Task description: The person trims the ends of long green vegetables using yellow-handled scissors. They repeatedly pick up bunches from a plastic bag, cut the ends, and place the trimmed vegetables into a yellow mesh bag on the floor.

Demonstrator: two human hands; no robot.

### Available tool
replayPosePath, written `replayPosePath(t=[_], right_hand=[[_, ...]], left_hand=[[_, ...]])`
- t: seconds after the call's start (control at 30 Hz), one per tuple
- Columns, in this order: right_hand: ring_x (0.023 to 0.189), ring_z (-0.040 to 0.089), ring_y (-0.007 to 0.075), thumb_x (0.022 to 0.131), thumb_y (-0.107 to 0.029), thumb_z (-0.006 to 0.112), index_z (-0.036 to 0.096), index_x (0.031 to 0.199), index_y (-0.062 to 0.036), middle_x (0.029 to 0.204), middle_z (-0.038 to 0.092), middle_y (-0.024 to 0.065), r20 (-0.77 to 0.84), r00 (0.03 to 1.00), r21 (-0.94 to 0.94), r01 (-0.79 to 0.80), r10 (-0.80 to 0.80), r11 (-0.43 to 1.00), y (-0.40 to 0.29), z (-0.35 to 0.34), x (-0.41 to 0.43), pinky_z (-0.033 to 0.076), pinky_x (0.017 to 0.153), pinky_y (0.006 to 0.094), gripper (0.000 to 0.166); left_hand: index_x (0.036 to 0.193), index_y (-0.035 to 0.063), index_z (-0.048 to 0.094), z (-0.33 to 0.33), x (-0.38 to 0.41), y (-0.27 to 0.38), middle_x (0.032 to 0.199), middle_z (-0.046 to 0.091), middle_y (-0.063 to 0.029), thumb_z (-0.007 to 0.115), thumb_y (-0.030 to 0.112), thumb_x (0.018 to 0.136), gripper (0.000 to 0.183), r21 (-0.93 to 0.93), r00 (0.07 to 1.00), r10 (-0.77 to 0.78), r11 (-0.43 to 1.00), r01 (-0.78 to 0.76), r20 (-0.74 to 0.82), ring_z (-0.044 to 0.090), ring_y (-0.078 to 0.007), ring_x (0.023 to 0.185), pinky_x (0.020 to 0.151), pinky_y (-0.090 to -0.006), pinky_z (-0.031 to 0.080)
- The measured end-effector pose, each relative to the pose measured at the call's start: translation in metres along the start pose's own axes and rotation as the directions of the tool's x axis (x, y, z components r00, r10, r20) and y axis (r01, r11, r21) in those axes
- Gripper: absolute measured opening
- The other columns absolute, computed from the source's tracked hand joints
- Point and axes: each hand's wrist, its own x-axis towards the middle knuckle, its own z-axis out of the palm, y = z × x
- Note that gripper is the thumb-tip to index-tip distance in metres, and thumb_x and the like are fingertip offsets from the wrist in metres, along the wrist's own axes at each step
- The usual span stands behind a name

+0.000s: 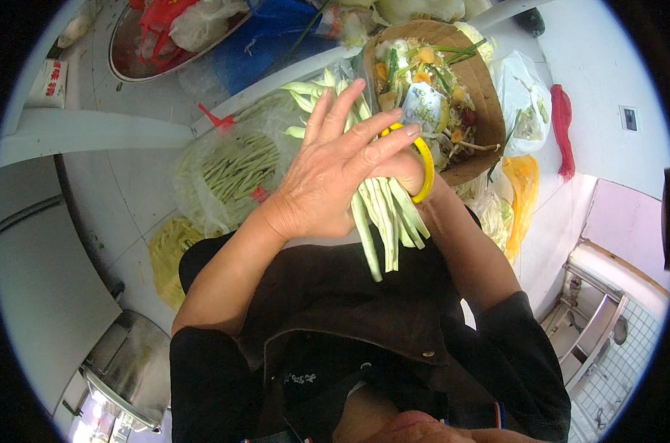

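A bunch of long, flat green beans (387, 219) is pressed between my two hands. My left hand (335, 160) lies over it, back up, its fingers extended and partly spread. My right hand (404, 169) is on the other side of the bunch, mostly hidden by the left. A yellow plastic loop (425, 166), like a scissors handle, sits around part of the right hand; any blades are hidden. Pale bean ends (304, 88) show beyond the left fingers. To the left, a clear plastic bag (193, 166) holds many thinner green beans (240, 163).
A cardboard box (490, 111) of vegetable scraps stands beyond my right hand. White (517, 133) and orange (520, 194) plastic bags lie right of it. A metal basin (116, 61) holds red and white bags. A yellow bag (168, 255) lies at left, above a metal pot (130, 365).
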Motion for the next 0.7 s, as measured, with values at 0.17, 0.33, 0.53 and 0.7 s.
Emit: replayPosePath(t=[0.17, 0.33, 0.53, 0.7], right_hand=[[0.091, 0.073, 0.0200, 0.083, -0.001, 0.067, 0.072, 0.114, -0.0028, 0.099, 0.075, 0.0092, 0.022, 0.956, -0.410, 0.274, -0.291, 0.870, -0.002, -0.016, 0.003, 0.057, 0.077, 0.0323, 0.032], [0.074, 0.071, 0.0189, 0.079, -0.006, 0.072, 0.070, 0.115, 0.0014, 0.092, 0.074, 0.0099, -0.151, 0.959, 0.208, -0.207, 0.241, 0.956, -0.030, -0.007, 0.006, 0.057, 0.068, 0.0312, 0.037], [0.096, 0.067, 0.0167, 0.076, -0.004, 0.078, 0.056, 0.140, -0.0013, 0.113, 0.071, 0.0089, -0.090, 0.950, 0.019, -0.300, 0.300, 0.954, -0.028, 0.016, 0.009, 0.053, 0.084, 0.0301, 0.068], [0.111, 0.063, 0.0181, 0.079, -0.011, 0.082, 0.052, 0.142, 0.0025, 0.120, 0.068, 0.0115, -0.158, 0.940, -0.128, -0.322, 0.301, 0.938, -0.038, 0.019, 0.004, 0.049, 0.097, 0.0313, 0.071]], left_hand=[[0.142, 0.0186, 0.055, -0.004, -0.010, -0.003, 0.157, 0.049, -0.0122, 0.071, 0.015, 0.068, 0.076, 0.172, 0.988, 0.072, 0.984, -0.048, -0.139, 0.028, -0.0494, 0.152, 0.123, -0.0676, 0.015], [0.135, 0.0034, 0.058, 0.006, -0.037, -0.020, 0.140, 0.058, -0.0157, 0.074, 0.016, 0.082, 0.058, -0.680, 0.810, -0.444, 0.729, 0.078, -0.383, 0.045, -0.0339, 0.140, 0.120, -0.0519, 0.029], [0.153, 0.0076, 0.043, 0.027, -0.031, -0.012, 0.149, 0.053, -0.0160, 0.071, 0.051, 0.093, 0.079, -0.898, 0.692, -0.579, -0.346, 0.271, 0.432, 0.052, -0.0313, 0.135, 0.118, -0.0505, 0.036], [0.150, 0.0064, 0.046, 0.034, -0.022, -0.010, 0.140, 0.059, -0.0174, 0.068, 0.036, 0.095, 0.067, -0.885, 0.645, -0.631, -0.436, 0.165, 0.431, 0.058, -0.0325, 0.128, 0.115, -0.0496, 0.042]])
